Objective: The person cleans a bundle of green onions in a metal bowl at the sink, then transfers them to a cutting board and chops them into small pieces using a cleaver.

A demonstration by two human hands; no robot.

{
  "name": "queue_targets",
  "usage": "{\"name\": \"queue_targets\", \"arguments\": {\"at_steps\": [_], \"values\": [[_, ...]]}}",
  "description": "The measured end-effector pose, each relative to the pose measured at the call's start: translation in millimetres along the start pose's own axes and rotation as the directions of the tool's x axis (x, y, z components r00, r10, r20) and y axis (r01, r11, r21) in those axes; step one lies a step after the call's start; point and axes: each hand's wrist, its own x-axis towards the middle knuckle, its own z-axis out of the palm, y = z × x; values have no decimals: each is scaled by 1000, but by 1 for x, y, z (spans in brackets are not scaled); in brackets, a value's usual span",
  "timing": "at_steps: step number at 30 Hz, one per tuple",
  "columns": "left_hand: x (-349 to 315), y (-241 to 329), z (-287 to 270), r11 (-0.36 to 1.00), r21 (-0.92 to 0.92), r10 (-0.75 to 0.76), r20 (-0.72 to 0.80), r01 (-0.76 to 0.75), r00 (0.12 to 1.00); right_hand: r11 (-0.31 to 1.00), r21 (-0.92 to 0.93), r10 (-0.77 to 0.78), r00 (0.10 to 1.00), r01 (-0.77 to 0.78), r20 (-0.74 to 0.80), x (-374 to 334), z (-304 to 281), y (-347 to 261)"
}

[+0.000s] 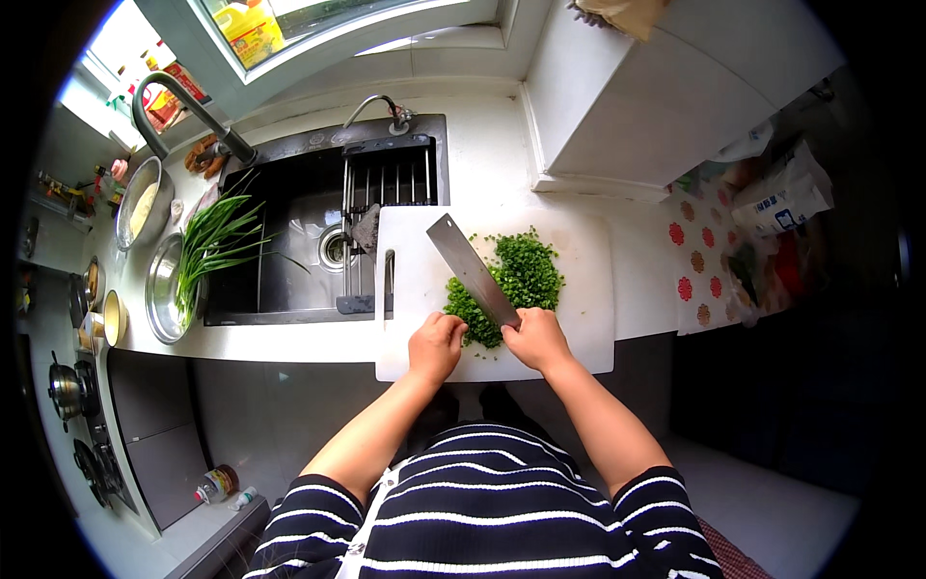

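A white cutting board lies at the counter's front edge, its left side over the sink. On it is a heap of finely chopped green chives. My right hand is closed round the handle of a cleaver, whose blade slants up and left across the heap. At the heap's near left edge my left hand is closed, fingertips pinched together beside the chopped pieces. Whatever it may hold is too small to make out.
Left of the board is a dark sink with a rack and faucet. Uncut chives overhang a steel bowl; another bowl stands behind. A wall corner juts out at the back right, near bags.
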Motion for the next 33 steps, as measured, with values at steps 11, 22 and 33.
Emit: {"name": "queue_targets", "arguments": {"at_steps": [11, 22, 33], "values": [[3, 45, 24, 980, 70, 190, -97, -184, 977, 577, 781, 201, 968, -240, 150, -14, -12, 15], [1, 60, 47, 994, 53, 108, -182, -100, 977, 504, 822, 224, 960, -264, 170, -21, -29, 26], [3, 71, 61, 997, 76, 37, -263, -17, 964, 644, 734, 146, 977, -215, 158, -24, -33, 33]]}}
